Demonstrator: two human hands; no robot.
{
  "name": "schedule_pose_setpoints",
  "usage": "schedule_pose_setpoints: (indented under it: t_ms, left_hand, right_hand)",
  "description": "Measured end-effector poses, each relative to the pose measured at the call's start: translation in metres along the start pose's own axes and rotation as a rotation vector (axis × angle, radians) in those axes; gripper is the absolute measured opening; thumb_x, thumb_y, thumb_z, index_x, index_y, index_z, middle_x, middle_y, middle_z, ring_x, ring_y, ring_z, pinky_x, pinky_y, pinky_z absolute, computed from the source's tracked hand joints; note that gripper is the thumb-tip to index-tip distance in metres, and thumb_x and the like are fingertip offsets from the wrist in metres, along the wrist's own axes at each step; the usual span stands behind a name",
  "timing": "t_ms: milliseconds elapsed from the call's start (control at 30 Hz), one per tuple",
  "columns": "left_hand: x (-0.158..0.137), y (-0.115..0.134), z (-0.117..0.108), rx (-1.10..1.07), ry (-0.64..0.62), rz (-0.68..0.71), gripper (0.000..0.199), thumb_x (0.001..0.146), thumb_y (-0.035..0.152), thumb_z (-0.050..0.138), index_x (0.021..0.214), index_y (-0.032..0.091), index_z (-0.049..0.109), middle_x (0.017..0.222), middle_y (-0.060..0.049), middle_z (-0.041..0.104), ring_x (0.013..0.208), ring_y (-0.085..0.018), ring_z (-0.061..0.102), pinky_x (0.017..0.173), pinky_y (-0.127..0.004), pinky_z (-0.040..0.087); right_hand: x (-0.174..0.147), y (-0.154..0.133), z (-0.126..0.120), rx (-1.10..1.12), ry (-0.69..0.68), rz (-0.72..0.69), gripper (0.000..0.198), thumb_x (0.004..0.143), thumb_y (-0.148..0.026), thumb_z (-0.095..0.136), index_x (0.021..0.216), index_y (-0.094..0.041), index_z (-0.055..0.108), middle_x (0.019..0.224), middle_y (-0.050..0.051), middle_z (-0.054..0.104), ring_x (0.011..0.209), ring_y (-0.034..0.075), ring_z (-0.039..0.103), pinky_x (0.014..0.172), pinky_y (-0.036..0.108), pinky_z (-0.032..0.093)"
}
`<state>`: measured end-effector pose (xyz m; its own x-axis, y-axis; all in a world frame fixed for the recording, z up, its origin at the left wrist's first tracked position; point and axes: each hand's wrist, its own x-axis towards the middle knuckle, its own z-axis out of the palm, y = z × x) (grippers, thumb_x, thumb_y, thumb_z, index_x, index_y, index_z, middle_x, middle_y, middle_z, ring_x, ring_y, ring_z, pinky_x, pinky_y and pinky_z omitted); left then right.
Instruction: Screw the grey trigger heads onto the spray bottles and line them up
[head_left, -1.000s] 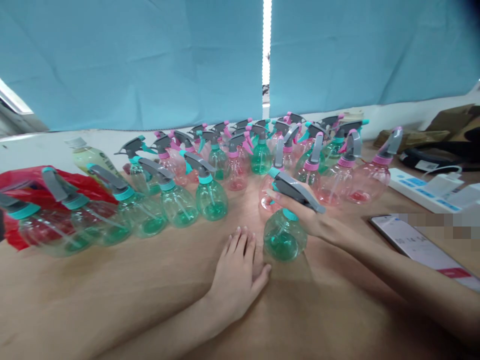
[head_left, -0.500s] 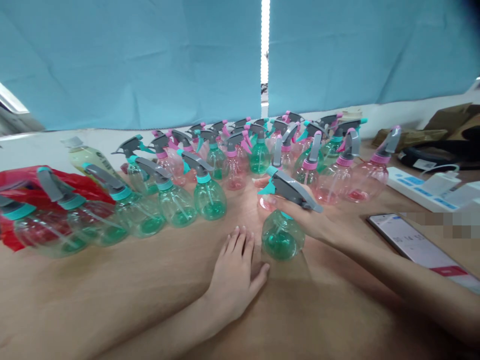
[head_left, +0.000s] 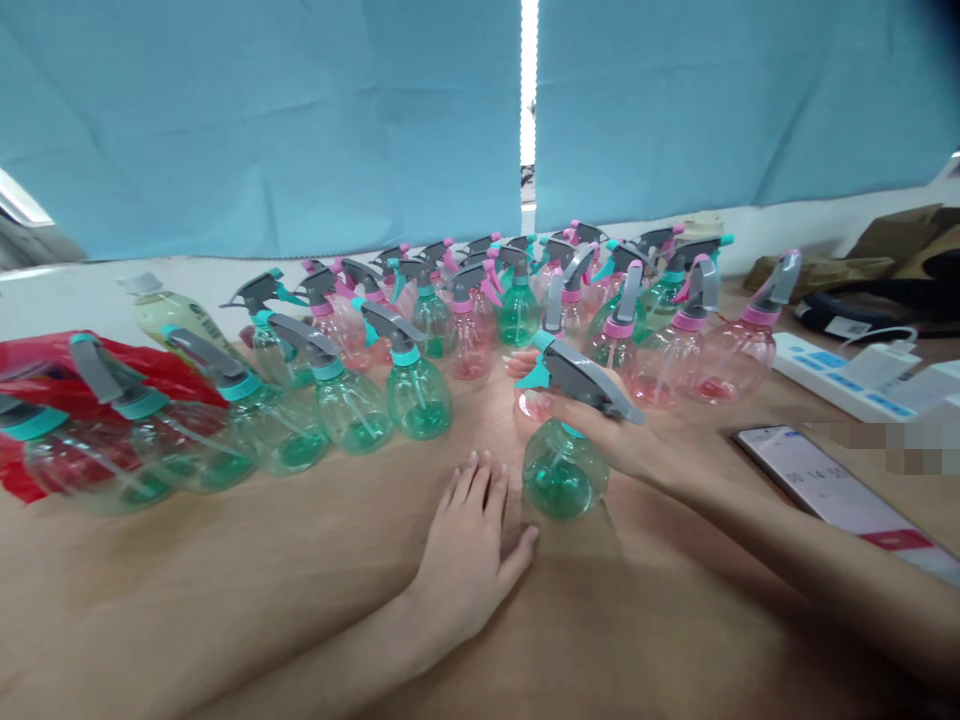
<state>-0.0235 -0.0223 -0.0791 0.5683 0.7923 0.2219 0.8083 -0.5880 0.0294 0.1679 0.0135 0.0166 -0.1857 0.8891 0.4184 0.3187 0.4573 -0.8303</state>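
My right hand (head_left: pixel 592 425) is closed round the neck of a green spray bottle (head_left: pixel 566 475), just under its grey and turquoise trigger head. This bottle stands upright at the middle of the wooden table (head_left: pixel 300 590). My left hand (head_left: pixel 469 550) lies flat on the tabletop to its left, fingers stretched out, holding nothing. A row of green spray bottles runs leftward, the nearest green bottle (head_left: pixel 420 400) being beyond my left fingertips. Behind my right hand are pink spray bottles, among them a pink bottle (head_left: pixel 660 370).
More pink and green spray bottles (head_left: pixel 472 340) crowd the back. At the right lie a phone (head_left: pixel 832 490) showing a timer, a white power strip (head_left: pixel 832 380) and a black ring-shaped thing (head_left: pixel 862 310). A red plastic bag (head_left: pixel 45 360) and a pale drink bottle (head_left: pixel 172 310) are at the left.
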Motion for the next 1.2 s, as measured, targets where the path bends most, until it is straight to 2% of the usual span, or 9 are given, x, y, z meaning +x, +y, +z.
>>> schedule_pose_setpoints:
  t_ms: [133, 233, 367, 433, 533, 633, 767, 900, 1200]
  left_hand:
    - [0.000, 0.000, 0.000, 0.014, -0.007, 0.006, 0.063, 0.092, 0.046, 0.046, 0.136, 0.001, 0.044, 0.144, -0.023, 0.043, 0.135, -0.037, 0.036, 0.106, -0.053, 0.036]
    - [0.000, 0.000, -0.001, 0.026, -0.013, 0.008, 0.064, 0.092, 0.046, 0.047, 0.136, 0.000, 0.044, 0.144, -0.024, 0.042, 0.135, -0.037, 0.037, 0.107, -0.052, 0.035]
    - [0.000, -0.001, -0.001, 0.013, -0.008, 0.011, 0.063, 0.092, 0.046, 0.047, 0.136, 0.000, 0.044, 0.143, -0.024, 0.043, 0.135, -0.037, 0.037, 0.106, -0.053, 0.035]
    - [-0.001, -0.001, -0.001, 0.008, -0.007, 0.010, 0.063, 0.092, 0.045, 0.048, 0.136, 0.000, 0.045, 0.143, -0.024, 0.043, 0.135, -0.037, 0.037, 0.107, -0.052, 0.034]
    - [-0.001, -0.001, -0.001, 0.012, -0.009, 0.004, 0.063, 0.092, 0.045, 0.049, 0.136, 0.000, 0.045, 0.143, -0.025, 0.043, 0.135, -0.037, 0.037, 0.108, -0.051, 0.034]
    - [-0.001, -0.001, -0.001, 0.024, -0.010, 0.002, 0.063, 0.092, 0.045, 0.049, 0.136, 0.000, 0.045, 0.143, -0.024, 0.044, 0.135, -0.037, 0.037, 0.107, -0.052, 0.035]
    - [0.000, 0.000, -0.001, 0.046, -0.014, 0.007, 0.063, 0.092, 0.045, 0.049, 0.136, 0.000, 0.045, 0.143, -0.024, 0.043, 0.134, -0.038, 0.038, 0.106, -0.052, 0.037]
    - [0.001, 0.000, -0.002, 0.054, -0.023, 0.008, 0.064, 0.092, 0.045, 0.049, 0.136, 0.000, 0.045, 0.143, -0.024, 0.043, 0.134, -0.038, 0.038, 0.107, -0.052, 0.036]
    - [0.000, 0.001, -0.003, 0.055, -0.038, 0.001, 0.064, 0.091, 0.044, 0.051, 0.136, 0.000, 0.046, 0.143, -0.024, 0.043, 0.134, -0.038, 0.038, 0.106, -0.052, 0.037]
  right_hand:
    - [0.002, 0.006, 0.005, 0.131, 0.016, -0.051, 0.029, 0.084, -0.040, 0.061, 0.111, -0.028, 0.063, 0.089, 0.002, 0.070, 0.082, 0.023, 0.064, 0.074, 0.041, 0.051]
    - [0.003, 0.013, 0.007, 0.149, 0.020, -0.068, 0.031, 0.084, -0.038, 0.062, 0.113, -0.027, 0.064, 0.096, 0.003, 0.070, 0.083, 0.022, 0.064, 0.074, 0.038, 0.051]
    - [0.002, 0.017, 0.006, 0.114, 0.017, -0.082, 0.029, 0.085, -0.034, 0.060, 0.112, -0.026, 0.064, 0.094, 0.002, 0.069, 0.071, 0.017, 0.061, 0.066, 0.034, 0.048]
    - [0.001, 0.015, 0.005, 0.101, 0.006, -0.078, 0.026, 0.085, -0.032, 0.057, 0.110, -0.027, 0.063, 0.086, 0.001, 0.067, 0.063, 0.016, 0.056, 0.059, 0.032, 0.045]
    - [0.001, 0.011, 0.003, 0.063, -0.007, -0.063, 0.016, 0.084, -0.027, 0.055, 0.097, -0.027, 0.064, 0.067, -0.001, 0.056, 0.055, 0.016, 0.047, 0.053, 0.030, 0.039]
    - [0.001, 0.010, 0.001, 0.033, 0.023, -0.074, 0.002, 0.079, -0.024, 0.056, 0.078, -0.025, 0.056, 0.062, -0.002, 0.046, 0.053, 0.014, 0.039, 0.051, 0.028, 0.034]
    - [0.001, 0.015, 0.001, 0.072, 0.035, -0.102, 0.013, 0.078, -0.021, 0.055, 0.070, -0.024, 0.045, 0.063, -0.003, 0.041, 0.055, 0.012, 0.035, 0.050, 0.027, 0.031]
    - [0.001, 0.021, 0.001, 0.086, 0.018, -0.086, 0.011, 0.078, -0.019, 0.053, 0.072, -0.023, 0.046, 0.068, -0.003, 0.044, 0.059, 0.012, 0.038, 0.054, 0.027, 0.033]
    - [0.002, 0.032, 0.005, 0.187, 0.021, -0.092, 0.015, 0.078, -0.025, 0.056, 0.071, -0.023, 0.044, 0.065, -0.005, 0.041, 0.056, 0.011, 0.034, 0.053, 0.027, 0.032]
